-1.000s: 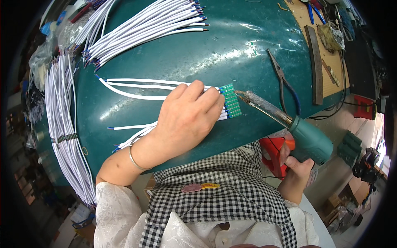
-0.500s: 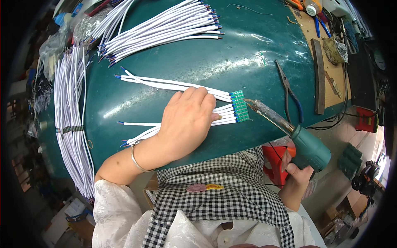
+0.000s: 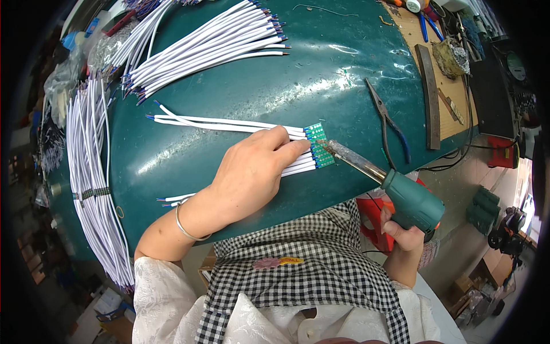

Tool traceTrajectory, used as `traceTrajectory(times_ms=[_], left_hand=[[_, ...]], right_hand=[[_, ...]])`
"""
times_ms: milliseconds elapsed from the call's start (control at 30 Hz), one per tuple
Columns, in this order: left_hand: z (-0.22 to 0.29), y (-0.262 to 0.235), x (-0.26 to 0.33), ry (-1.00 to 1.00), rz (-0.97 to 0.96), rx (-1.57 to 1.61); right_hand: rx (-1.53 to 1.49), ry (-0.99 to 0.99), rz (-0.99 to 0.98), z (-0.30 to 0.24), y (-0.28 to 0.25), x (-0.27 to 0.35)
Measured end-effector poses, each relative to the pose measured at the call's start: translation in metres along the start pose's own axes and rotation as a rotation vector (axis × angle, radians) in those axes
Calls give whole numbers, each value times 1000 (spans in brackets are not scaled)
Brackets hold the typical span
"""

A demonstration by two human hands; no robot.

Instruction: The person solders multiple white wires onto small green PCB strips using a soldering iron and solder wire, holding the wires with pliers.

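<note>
A small green circuit board (image 3: 326,156) lies on the table, with several white cables (image 3: 229,124) side by side along its left edge. My left hand (image 3: 246,175) lies over the cables, its thumb and forefinger closed on one close to the board; the other fingers are curled and partly hidden. From the right, my right hand (image 3: 405,236) grips a green-handled soldering iron (image 3: 413,199). Its metal barrel slants up and left, and the tip is over the board's pads, at or just above them; exact contact is too small to tell.
Long-nose pliers (image 3: 385,117) lie right of the board. A flat metal bar (image 3: 427,97) rests near the table's right side. Bundles of white cables (image 3: 206,46) lie at the back, and another tied bundle (image 3: 89,166) runs down the left side. A red container (image 3: 375,215) stands below the table edge.
The view has shifted slightly. My left thumb and forefinger have moved up to the cable ends beside the board. The soldering iron's tip has come further in over the board.
</note>
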State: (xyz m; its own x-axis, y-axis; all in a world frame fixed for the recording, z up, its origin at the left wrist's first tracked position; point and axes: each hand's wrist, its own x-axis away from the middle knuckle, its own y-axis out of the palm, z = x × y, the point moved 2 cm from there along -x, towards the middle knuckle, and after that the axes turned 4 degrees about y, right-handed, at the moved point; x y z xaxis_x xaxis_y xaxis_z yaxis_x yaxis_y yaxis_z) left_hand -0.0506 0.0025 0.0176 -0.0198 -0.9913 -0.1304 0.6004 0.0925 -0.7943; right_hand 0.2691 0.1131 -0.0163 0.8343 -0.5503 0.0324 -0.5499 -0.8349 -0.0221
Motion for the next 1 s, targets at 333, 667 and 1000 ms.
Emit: traceTrajectory(times_ms=[333, 667, 1000], left_hand=[[7, 3, 0, 163, 57, -225], [11, 2, -4, 149, 40, -273], [16, 2, -7, 144, 26, -320]], right_hand=[[15, 0, 47, 1, 2, -4], [86, 95, 136, -12, 8, -13], [38, -33, 83, -13, 4, -17]])
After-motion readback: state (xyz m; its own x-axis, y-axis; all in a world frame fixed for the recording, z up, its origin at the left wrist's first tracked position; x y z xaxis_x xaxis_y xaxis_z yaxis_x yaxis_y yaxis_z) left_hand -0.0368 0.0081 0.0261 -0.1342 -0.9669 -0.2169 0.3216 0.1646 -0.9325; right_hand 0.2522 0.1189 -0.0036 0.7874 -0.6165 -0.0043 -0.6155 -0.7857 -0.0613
